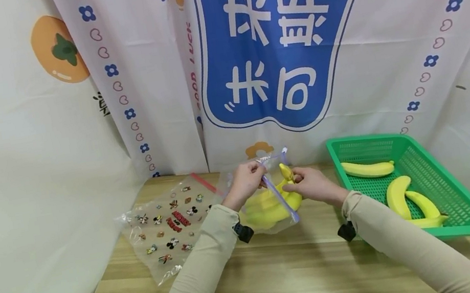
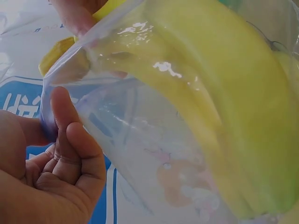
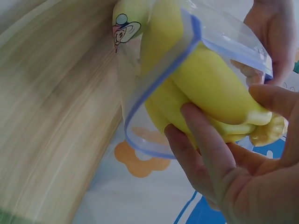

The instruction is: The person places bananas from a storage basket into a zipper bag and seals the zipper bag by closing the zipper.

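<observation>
A bunch of yellow bananas (image 3: 210,84) sits mostly inside a clear zip bag (image 1: 279,188) with a purple edge, its stem end sticking out of the mouth. My left hand (image 1: 247,180) pinches the purple rim between thumb and fingers, as the left wrist view shows at the left hand (image 2: 60,163). My right hand (image 1: 316,183) grips the bunch near its stem; in the right wrist view the right hand's fingers (image 3: 210,144) curl round the bananas at the bag's opening. Through the plastic, the lower bananas (image 2: 224,93) show.
On the table's left lies a flat clear bag (image 1: 178,223) with cartoon prints and a red strip. To the right stands a green basket (image 1: 454,172) with several loose bananas (image 1: 368,169). A printed cloth (image 1: 158,76) hangs behind the wooden table (image 1: 285,278).
</observation>
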Demonstrator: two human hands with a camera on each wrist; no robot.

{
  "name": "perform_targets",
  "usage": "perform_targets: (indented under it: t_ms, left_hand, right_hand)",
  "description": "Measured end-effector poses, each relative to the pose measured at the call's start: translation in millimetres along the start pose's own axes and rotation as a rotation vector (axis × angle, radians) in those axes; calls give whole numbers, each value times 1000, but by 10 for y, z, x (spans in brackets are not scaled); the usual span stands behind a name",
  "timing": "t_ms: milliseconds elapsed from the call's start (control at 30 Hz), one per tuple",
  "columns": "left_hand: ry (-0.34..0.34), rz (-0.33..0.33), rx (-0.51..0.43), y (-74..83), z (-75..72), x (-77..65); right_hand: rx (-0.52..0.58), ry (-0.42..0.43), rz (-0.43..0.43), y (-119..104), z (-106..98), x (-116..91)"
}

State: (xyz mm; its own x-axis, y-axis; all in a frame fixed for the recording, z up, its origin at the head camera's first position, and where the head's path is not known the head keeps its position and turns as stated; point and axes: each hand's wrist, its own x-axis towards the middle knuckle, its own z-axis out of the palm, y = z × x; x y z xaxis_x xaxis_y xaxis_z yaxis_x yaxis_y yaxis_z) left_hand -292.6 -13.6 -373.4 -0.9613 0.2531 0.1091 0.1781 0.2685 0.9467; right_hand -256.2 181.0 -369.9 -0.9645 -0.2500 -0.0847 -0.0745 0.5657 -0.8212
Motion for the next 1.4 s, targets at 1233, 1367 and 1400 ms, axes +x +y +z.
perform_targets:
  t_ms: [1233,1367,1400]
  left_hand:
    - [16,-21,-28,153,-7,-13]
    - [12,-27,-35,138,-16,-15]
    - [10,-28,-37,133,-19,-18]
  right_hand:
    - [159,-297,-88,89,132,157]
    - [161,-291,-74,85,82,136]
    - [158,-284,-67,79,59,125]
